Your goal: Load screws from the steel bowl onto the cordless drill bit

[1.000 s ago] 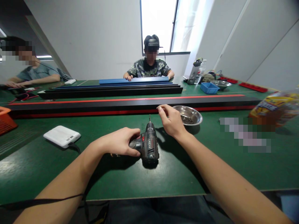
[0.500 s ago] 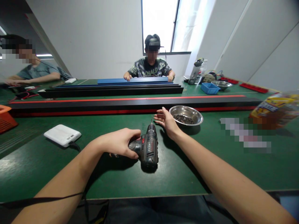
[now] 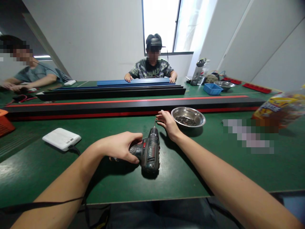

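My left hand (image 3: 120, 146) is wrapped round the grip of a black cordless drill (image 3: 151, 154), which lies on its side low over the green table. The drill's thin bit (image 3: 154, 122) points away from me. Beside the bit's tip is my right hand (image 3: 168, 124), its fingers stretched out and a little apart. The fingertips are at or very near the bit; contact is hard to make out. Just behind that hand stands a steel bowl (image 3: 202, 120) holding small dark screws (image 3: 185, 121).
A long black-and-red profile (image 3: 114, 106) crosses the table, with black and blue profiles (image 3: 114, 93) behind it. A white power bank (image 3: 61, 139) lies left, an orange basket (image 3: 5, 123) further left. A snack bag (image 3: 277, 109) is right. Two people sit beyond.
My right hand's fingers have come closer to the drill bit's tip. The left hand keeps its hold on the drill. The view has shifted slightly.
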A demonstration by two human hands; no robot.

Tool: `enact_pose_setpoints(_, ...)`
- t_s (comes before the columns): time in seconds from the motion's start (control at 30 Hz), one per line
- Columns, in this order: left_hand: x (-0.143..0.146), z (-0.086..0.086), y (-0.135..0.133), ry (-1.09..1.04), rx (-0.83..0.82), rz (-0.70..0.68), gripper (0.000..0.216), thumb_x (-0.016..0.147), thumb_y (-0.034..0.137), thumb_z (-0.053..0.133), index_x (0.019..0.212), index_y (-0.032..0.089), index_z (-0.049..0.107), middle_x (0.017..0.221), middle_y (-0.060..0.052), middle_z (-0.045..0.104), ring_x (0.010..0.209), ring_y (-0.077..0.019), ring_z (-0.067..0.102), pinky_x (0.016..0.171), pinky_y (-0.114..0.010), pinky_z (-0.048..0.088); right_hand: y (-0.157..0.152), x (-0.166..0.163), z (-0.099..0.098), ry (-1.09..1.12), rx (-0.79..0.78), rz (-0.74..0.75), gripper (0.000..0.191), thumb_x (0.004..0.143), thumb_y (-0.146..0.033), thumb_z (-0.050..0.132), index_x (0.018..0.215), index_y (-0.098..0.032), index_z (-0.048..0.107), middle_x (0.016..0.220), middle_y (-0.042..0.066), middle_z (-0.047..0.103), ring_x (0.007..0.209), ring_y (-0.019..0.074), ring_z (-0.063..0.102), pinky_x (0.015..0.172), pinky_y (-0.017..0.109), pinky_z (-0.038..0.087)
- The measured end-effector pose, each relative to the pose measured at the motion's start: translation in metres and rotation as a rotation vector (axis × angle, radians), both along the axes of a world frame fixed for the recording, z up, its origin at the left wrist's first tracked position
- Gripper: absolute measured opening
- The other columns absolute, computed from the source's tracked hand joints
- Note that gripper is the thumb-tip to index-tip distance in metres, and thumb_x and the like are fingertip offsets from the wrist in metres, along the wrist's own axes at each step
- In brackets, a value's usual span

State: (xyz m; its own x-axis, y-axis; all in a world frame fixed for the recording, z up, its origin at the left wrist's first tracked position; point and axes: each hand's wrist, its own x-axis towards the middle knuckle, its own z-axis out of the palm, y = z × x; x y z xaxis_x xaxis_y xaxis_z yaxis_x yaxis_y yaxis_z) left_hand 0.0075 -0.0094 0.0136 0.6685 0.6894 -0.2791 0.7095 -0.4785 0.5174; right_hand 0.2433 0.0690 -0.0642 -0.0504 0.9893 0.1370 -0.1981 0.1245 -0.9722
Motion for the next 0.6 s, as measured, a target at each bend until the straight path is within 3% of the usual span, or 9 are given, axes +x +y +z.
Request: enact_pose_setpoints(0.6, 0.0000, -0.0028, 0.0010, 0.001, 0.017, 0.005, 0.048, 0.069, 0.045, 0.081, 0.105, 0.022, 0.060, 0.092, 0.002, 0.065, 0.080, -0.0184, 0.060, 0.066, -0.027, 0.041, -0.0037, -0.0015, 0.0011, -0.069, 0.045, 0.020, 0.042, 0.089, -0.064, 0.063, 0.106, -0.026, 0.061, 0.113, 0.006, 0.068, 0.119, 0.0252, 0.062, 0.097, 0.039, 0.050)
